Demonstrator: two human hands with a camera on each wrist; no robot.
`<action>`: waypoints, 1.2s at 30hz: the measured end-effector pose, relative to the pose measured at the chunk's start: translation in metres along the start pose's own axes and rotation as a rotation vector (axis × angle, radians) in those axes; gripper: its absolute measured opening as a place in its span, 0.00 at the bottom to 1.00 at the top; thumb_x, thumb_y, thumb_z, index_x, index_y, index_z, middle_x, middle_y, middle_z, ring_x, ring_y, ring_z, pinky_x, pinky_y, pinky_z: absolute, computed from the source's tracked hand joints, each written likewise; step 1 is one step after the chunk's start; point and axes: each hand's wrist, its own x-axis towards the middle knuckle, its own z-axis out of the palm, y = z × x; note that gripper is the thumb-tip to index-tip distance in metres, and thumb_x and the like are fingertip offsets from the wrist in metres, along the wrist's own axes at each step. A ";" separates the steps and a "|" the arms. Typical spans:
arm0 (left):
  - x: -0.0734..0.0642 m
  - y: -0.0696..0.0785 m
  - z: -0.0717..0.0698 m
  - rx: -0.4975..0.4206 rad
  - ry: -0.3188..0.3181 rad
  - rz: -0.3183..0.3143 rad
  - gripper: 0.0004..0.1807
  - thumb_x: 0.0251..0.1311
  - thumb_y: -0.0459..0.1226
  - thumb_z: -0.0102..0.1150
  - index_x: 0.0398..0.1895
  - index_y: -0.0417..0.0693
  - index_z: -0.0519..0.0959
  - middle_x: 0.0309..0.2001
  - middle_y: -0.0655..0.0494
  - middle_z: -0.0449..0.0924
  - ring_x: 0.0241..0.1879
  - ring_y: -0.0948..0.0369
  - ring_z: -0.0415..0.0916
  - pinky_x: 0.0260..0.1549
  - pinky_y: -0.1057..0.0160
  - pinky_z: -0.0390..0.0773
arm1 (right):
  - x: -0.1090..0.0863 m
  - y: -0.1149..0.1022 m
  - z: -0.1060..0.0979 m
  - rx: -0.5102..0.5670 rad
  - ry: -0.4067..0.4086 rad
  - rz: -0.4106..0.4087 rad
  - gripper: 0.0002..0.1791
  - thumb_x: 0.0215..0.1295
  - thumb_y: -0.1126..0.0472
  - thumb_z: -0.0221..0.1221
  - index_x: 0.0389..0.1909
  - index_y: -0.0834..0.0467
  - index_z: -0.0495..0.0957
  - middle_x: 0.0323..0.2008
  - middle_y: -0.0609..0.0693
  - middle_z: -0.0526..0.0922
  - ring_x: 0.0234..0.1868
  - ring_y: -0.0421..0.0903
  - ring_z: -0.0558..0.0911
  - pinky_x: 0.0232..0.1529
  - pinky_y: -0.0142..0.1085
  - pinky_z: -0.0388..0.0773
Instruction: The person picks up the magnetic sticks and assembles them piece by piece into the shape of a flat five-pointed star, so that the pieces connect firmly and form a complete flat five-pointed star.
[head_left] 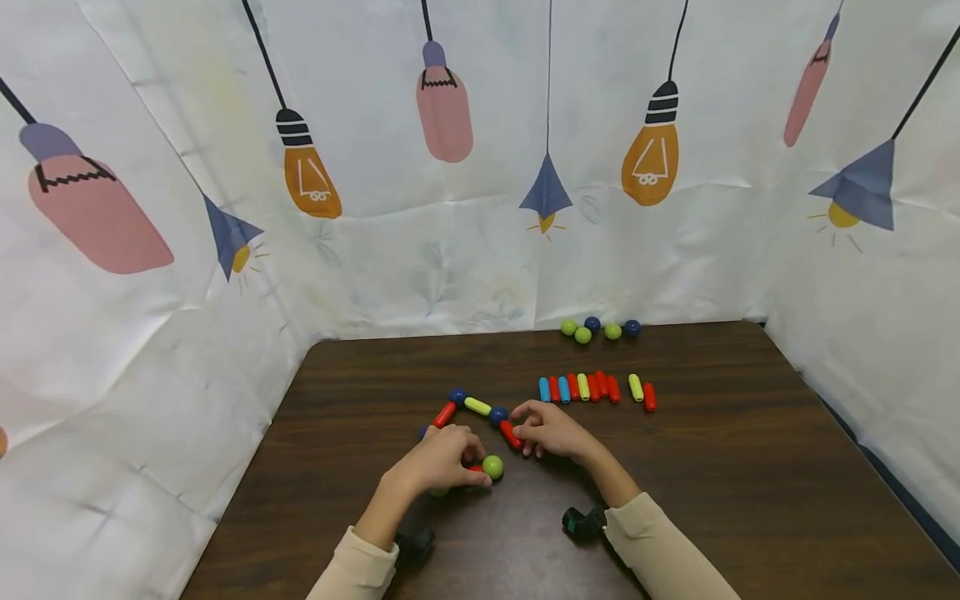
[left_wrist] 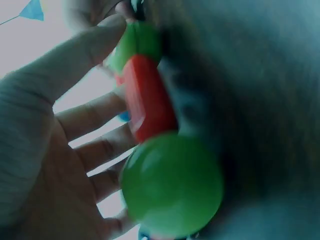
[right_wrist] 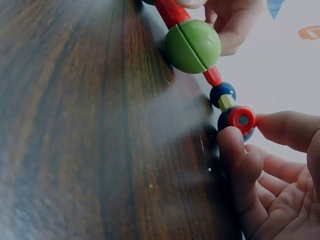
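On the brown table lies a bent chain of balls and rods. It runs from a blue ball (head_left: 457, 397) along a yellow rod (head_left: 477, 406) to another blue ball (head_left: 498, 416). A red rod (head_left: 445, 414) slants down its left side. My left hand (head_left: 442, 458) pinches a green ball (head_left: 492, 467) between thumb and fingers. In the left wrist view a short red rod (left_wrist: 149, 100) links that ball to a nearer green ball (left_wrist: 172, 185). My right hand (head_left: 551, 429) pinches the red rod (head_left: 512, 434) at the chain's right side; its round, grey-centred end (right_wrist: 243, 120) faces the right wrist camera.
Behind the right hand stands a row of blue, red and yellow rods (head_left: 583, 387), with a yellow rod (head_left: 636, 387) and a red rod (head_left: 650, 397) apart at its right. Several green and blue balls (head_left: 612, 332) sit at the table's back edge. A printed white curtain (head_left: 465, 250) surrounds the table.
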 end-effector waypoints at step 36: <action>0.017 0.007 0.016 -0.052 0.002 0.036 0.11 0.57 0.53 0.74 0.32 0.60 0.86 0.32 0.67 0.79 0.30 0.72 0.70 0.39 0.63 0.66 | -0.002 -0.012 0.014 -0.060 0.009 0.031 0.17 0.69 0.60 0.65 0.55 0.62 0.77 0.28 0.55 0.87 0.23 0.44 0.82 0.24 0.35 0.75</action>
